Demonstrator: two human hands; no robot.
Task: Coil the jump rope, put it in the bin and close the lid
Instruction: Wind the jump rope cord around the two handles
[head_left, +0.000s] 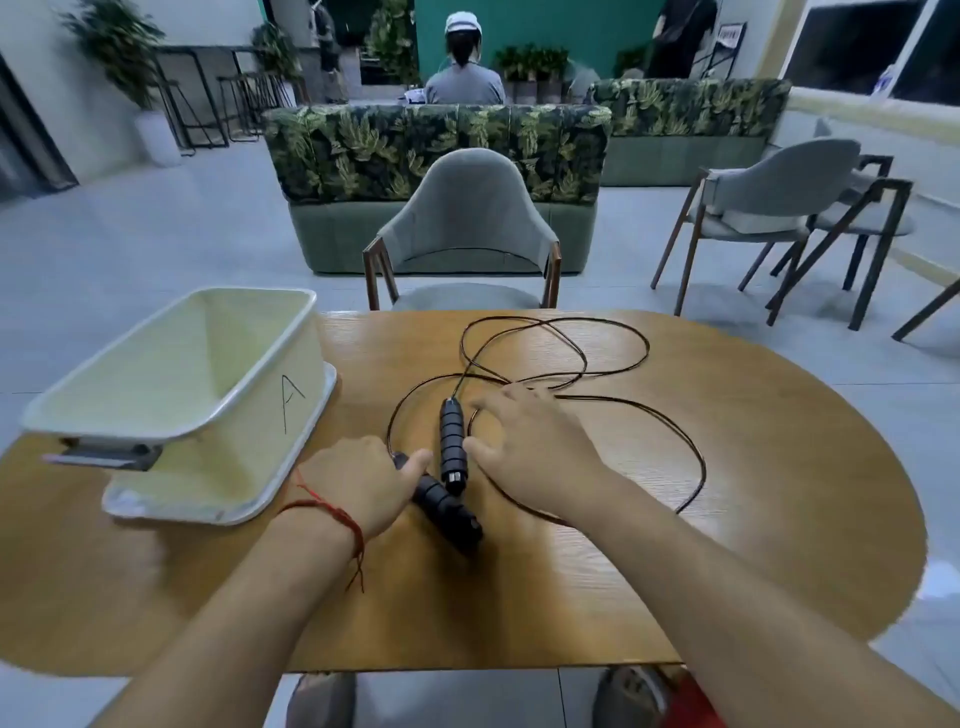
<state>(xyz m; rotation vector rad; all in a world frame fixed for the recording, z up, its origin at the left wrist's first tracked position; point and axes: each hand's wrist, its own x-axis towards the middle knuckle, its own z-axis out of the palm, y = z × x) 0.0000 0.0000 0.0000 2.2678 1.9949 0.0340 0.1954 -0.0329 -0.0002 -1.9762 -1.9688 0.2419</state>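
A black jump rope lies on the wooden table (675, 545), its thin cord (613, 332) spread in loose loops toward the far edge. Its two ribbed black handles are near the middle. My left hand (358, 483) grips the top of the near, slanted handle (449, 512). The other handle (452, 439) lies nearly straight, and my right hand (530, 447) rests beside it with fingers spread over the cord, holding nothing. A pale cream bin (270, 405) marked "A" stands open at the left, sitting on its white lid (291, 493).
A grey chair (462, 218) stands at the table's far edge, with a leaf-patterned sofa (436, 145) behind it. More chairs (779, 197) stand at the right. A person (465, 73) sits far back, facing away.
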